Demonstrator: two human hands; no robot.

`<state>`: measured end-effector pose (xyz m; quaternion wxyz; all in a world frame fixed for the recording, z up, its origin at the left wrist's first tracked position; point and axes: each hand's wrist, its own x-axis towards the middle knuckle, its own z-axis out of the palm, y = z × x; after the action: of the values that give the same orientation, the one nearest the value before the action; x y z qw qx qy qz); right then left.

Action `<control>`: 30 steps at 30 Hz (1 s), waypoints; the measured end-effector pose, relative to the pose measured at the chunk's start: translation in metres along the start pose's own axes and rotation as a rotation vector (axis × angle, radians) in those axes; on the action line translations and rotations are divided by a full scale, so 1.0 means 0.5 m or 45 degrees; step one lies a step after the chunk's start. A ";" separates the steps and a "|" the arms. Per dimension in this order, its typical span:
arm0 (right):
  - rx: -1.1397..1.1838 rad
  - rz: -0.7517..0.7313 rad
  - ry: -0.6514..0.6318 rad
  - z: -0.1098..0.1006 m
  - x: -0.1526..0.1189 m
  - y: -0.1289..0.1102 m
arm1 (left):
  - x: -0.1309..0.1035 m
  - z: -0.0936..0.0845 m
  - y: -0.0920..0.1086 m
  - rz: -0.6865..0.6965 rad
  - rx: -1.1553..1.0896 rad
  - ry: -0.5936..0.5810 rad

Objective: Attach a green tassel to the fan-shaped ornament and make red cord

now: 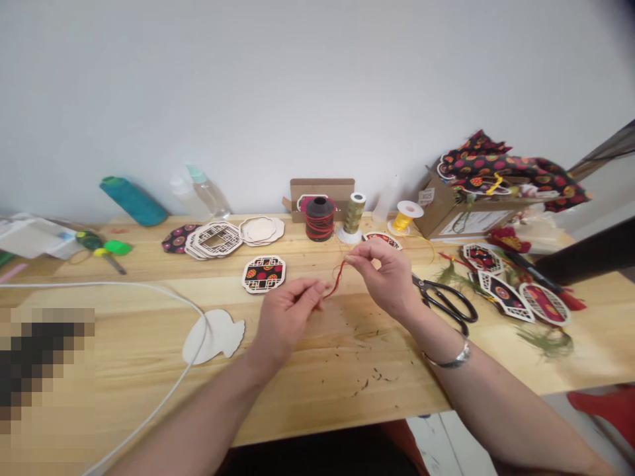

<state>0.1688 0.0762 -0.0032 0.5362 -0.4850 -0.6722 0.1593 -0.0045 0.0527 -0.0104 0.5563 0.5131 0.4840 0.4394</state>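
Note:
A short red cord [337,283] stretches between my two hands above the wooden table. My left hand [296,305] is closed, pinching the cord's lower end. Thumb and forefinger of my right hand [381,271] pinch its upper end. Just beyond my left hand lies a pale lattice-framed piece with dark patterned fabric [264,274]. Black-handled scissors [449,304] rest beside my right wrist, their blades partly hidden by it. Behind the hands stand a spool of dark red cord [320,219], an olive thread spool [354,218] and a yellow thread spool [407,217].
A plain fish-shaped piece [215,337] lies at left under a white cable [163,291]. Stacked frames [213,239], a teal thread cone [133,200] and bottles line the wall. At right are a cardboard box [461,211] with fabric, finished pieces [506,295] and a black post [590,251].

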 end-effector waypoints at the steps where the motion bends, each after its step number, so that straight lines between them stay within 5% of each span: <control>1: -0.035 -0.082 -0.018 0.000 -0.002 -0.002 | 0.001 0.000 -0.002 -0.204 -0.154 -0.142; 3: -0.110 -0.248 -0.109 0.002 -0.009 -0.008 | 0.007 0.000 -0.005 -0.547 -0.415 -0.352; 6: -0.301 -0.480 -0.291 0.005 -0.020 -0.018 | 0.016 -0.004 -0.007 -0.723 -0.668 -0.401; 16: -0.644 -0.920 -0.674 0.008 -0.038 -0.035 | 0.027 -0.007 -0.014 -0.593 -0.680 -0.220; 30: -0.454 -0.937 -1.112 0.010 -0.060 -0.082 | 0.032 -0.012 -0.022 -0.543 -0.478 -0.150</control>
<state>0.1434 0.0334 0.0079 0.1406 -0.1925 -0.9706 0.0327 -0.0084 0.0681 -0.0229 0.7484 0.3125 0.4580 0.3640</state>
